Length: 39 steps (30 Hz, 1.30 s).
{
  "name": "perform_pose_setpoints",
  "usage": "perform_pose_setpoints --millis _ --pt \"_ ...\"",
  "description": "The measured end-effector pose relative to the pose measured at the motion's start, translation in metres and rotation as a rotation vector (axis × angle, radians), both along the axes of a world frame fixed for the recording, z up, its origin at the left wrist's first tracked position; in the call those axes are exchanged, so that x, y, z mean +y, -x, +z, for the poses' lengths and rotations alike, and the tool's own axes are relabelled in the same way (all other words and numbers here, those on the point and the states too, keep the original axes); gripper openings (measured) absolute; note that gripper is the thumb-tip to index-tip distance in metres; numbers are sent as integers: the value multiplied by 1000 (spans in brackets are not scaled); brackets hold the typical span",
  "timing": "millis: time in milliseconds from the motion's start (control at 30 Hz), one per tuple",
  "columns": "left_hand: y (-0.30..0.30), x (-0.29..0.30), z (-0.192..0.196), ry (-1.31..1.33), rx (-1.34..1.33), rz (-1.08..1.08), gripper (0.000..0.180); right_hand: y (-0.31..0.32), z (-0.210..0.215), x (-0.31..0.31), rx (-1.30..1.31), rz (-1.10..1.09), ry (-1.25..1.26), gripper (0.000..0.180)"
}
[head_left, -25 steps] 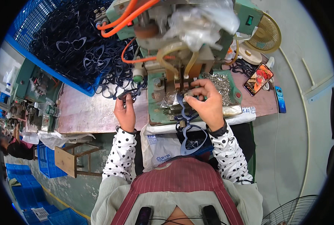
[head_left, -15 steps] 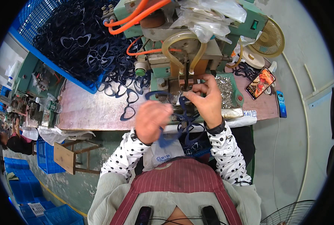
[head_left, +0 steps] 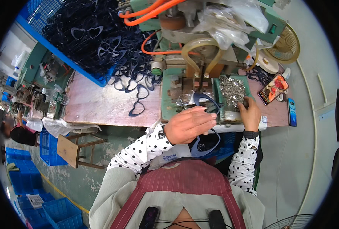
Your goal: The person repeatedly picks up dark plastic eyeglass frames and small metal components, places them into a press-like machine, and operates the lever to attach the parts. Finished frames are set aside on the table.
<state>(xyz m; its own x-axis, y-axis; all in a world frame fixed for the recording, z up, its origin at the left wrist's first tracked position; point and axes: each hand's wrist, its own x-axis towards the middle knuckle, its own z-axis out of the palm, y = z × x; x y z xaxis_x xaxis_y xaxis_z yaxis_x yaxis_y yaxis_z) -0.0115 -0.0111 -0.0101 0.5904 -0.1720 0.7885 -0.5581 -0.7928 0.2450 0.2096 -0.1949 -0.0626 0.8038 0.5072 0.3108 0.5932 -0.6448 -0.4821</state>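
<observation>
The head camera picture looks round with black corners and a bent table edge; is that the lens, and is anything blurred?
Head view: yes, fisheye bending curves the wooden bench edge and blackens the corners; daylight is even, with no harsh glare; the left hand, holding a dark blue heart-shaped glasses frame, looks slightly soft; the right hand at the tray of small metal parts is sharper.

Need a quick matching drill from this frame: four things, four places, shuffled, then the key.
Things
1. left hand
2. right hand
3. blue crate
4. phone

Places
A. on the wooden bench, right of the machine
B. at the tray of small metal parts
C. holds a dark heart-shaped glasses frame
D. bench's far left, piled with frames

Pairs: 1-C, 2-B, 3-D, 4-A
</observation>
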Motion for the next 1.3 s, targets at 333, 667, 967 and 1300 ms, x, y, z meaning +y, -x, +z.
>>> perform_pose_setpoints --millis 333,667,967,1300 --pt "23 0 2 -149 44 206 40 -12 -35 24 31 -34 -373 18" --pt "191 102 -128 -237 585 1116 46 -2 -36 21 -18 -133 -507 8" --pt "189 107 -130 -189 603 965 48 0 -32 18 23 -94 -517 15" --pt "162 106 -102 56 145 899 15 28 25 46 207 102 -643 8"
